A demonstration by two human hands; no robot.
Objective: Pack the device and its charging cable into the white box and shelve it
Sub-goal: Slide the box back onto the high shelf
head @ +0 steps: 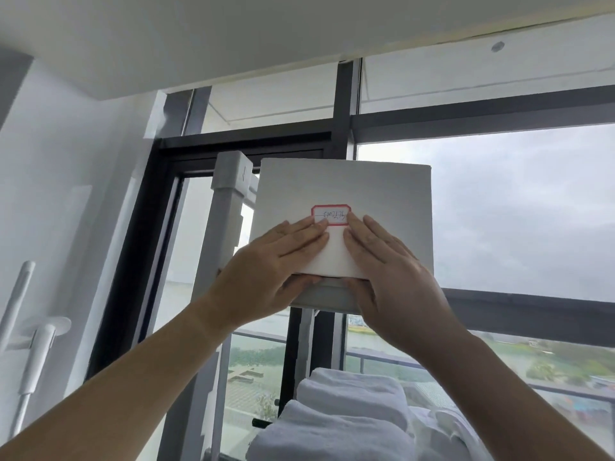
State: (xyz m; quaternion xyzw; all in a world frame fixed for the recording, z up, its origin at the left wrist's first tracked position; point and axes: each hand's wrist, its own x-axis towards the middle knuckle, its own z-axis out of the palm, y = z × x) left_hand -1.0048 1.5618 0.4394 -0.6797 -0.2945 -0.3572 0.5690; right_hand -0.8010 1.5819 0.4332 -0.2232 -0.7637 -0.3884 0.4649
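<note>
Arms (133,394) were raised over folded towels (349,410). Box (342,188), white, red-edged label (330,214): was held high, post (229,181) beside its left edge. Near edge was pinched by left hand (266,271) and right hand (396,281), fingers flat on top, thumbs beneath.

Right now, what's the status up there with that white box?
Holding white box: left grip, right grip, fingers flat on its top. Box high beside white post. Below: folded towels, clear of it.
</note>
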